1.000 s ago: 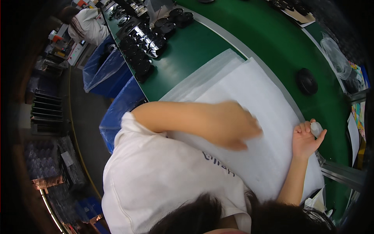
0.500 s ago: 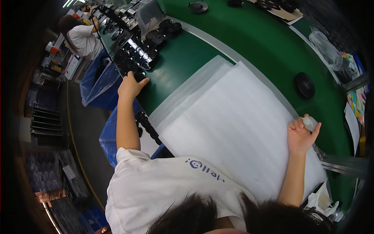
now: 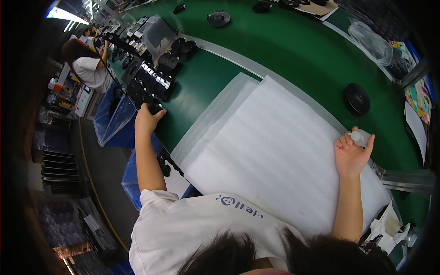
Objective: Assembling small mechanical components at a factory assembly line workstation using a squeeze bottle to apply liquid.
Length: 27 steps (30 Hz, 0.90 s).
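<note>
At the near end of a cluster of black parts point(image 3: 140, 89), my left hand point(image 3: 146, 121) curls its fingers over a small black part point(image 3: 156, 108), thumb to the right of it. Its fingertips are partly hidden among the parts. My right hand point(image 3: 351, 158) is palm up over the right side of the white foam sheets point(image 3: 270, 151), wrapped round a small translucent white bottle point(image 3: 361, 137). The bottle lies sideways, its nozzle pointing left. Shiny silver-and-black cylindrical pieces point(image 3: 156, 80) sit just beyond my left hand.
A black round part point(image 3: 356, 99) and a dark disc point(image 3: 218, 19) lie on the green table point(image 3: 284, 46) beyond a metal strip. Blue lined bins point(image 3: 110, 119) stand below the left edge. A metal post point(image 3: 408, 178) is right of my right hand. Another person point(image 3: 89, 68) sits far left.
The whole view has shifted a little, so the table and parts sit differently in it. My left hand stays at the black parts, and the bottle remains in my right hand.
</note>
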Motion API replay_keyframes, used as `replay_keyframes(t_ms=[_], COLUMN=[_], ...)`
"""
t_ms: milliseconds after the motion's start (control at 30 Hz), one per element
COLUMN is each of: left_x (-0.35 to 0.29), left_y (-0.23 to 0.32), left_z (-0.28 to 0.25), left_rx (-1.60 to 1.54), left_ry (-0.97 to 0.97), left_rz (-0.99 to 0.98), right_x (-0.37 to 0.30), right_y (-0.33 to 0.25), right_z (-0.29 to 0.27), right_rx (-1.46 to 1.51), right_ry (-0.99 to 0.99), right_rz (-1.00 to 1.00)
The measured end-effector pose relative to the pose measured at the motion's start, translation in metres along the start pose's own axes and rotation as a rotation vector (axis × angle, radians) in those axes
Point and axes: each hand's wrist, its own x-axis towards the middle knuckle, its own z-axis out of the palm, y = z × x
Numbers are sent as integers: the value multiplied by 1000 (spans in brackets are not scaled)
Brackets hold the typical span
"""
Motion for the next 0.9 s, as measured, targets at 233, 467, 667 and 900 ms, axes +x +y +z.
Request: replay_keyframes(t_ms=[233, 467, 667, 900], left_x=[-2, -30, -53, -99], left_y=[-8, 48, 145, 265], left_z=[1, -54, -77, -6], left_rx=[23, -96, -805, -1409], left_ry=[18, -278, -707, -492], left_rz=[16, 42, 699, 1187], right_x=[2, 3, -11, -46], right_y=[-1, -3, 2, -12], right_z=[-2, -12, 0, 23], right_rx=[11, -32, -314, -668], right_ry=[-22, -102, 38, -117], right_rz=[26, -8, -322, -700])
